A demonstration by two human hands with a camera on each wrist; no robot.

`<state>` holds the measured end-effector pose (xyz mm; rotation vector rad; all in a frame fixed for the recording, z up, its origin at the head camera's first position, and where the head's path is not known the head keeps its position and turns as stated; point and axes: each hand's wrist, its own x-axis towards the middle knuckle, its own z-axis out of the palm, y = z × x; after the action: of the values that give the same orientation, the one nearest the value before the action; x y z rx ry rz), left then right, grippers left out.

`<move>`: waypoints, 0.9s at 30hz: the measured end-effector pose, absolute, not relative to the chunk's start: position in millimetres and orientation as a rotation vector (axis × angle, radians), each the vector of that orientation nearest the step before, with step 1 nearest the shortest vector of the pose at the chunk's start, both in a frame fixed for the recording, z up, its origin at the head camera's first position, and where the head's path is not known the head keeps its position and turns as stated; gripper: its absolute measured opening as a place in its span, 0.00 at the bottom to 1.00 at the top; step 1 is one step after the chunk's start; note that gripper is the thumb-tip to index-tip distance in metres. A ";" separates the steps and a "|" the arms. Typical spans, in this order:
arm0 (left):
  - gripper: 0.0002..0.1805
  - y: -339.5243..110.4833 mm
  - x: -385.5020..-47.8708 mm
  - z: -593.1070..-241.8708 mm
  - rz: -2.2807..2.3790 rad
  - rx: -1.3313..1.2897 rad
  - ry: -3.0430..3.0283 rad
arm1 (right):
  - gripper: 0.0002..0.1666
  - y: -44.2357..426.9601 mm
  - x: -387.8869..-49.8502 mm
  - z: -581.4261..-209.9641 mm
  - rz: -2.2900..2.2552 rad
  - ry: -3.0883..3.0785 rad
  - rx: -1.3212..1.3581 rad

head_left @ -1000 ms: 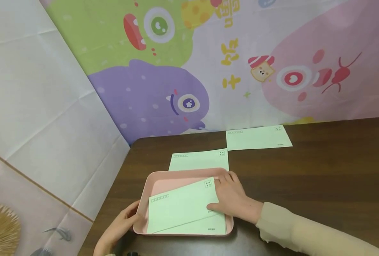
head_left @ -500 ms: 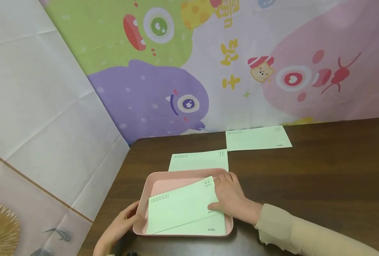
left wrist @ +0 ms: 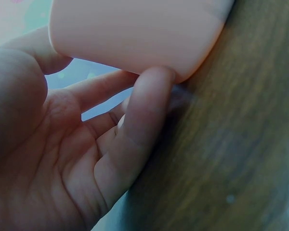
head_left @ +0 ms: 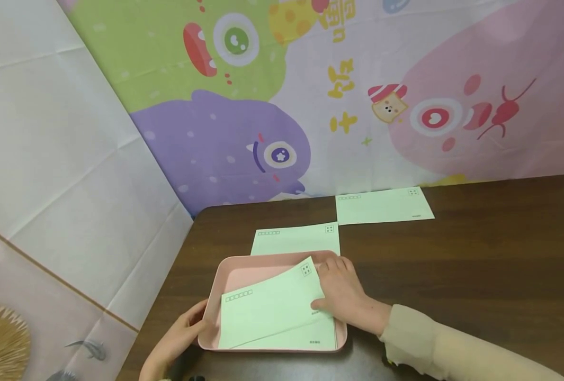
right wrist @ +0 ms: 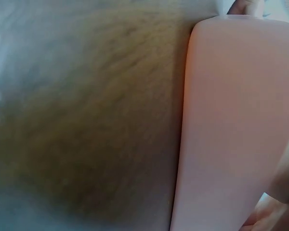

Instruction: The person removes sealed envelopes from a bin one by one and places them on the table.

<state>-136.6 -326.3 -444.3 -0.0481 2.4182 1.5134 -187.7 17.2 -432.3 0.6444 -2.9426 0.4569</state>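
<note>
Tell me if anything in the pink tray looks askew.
Yes: the top envelope lies slanted across the lower envelope in the pink tray, so their edges don't line up. The right hand touches the top one's right end.

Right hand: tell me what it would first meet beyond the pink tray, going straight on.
Probably the envelope just beyond the pink tray, though the right hand might pass above it.

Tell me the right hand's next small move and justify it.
Probably lift the top envelope up off the envelope beneath: the right hand has its thumb over the right edge, the sheet lies skewed with its stamp corner seemingly bowed up, and the left hand holds the tray at its left side.
</note>
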 end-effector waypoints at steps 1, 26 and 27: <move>0.32 -326.1 -136.4 -444.2 1.514 -0.053 2.418 | 0.42 17.5 -187.7 -431.8 0.478 -2.941 0.641; 0.32 -327.6 -136.2 -444.2 1.522 -0.031 2.383 | 0.06 33.0 -178.4 -422.5 0.779 -2.684 0.663; 0.33 -327.8 -136.3 -444.2 1.522 -0.027 2.385 | 0.06 32.9 -177.4 -421.3 0.831 -2.690 0.644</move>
<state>-136.3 -327.8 -444.2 -0.0274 2.3848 1.5223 -177.4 32.9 -421.3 0.6437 -2.6900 0.8310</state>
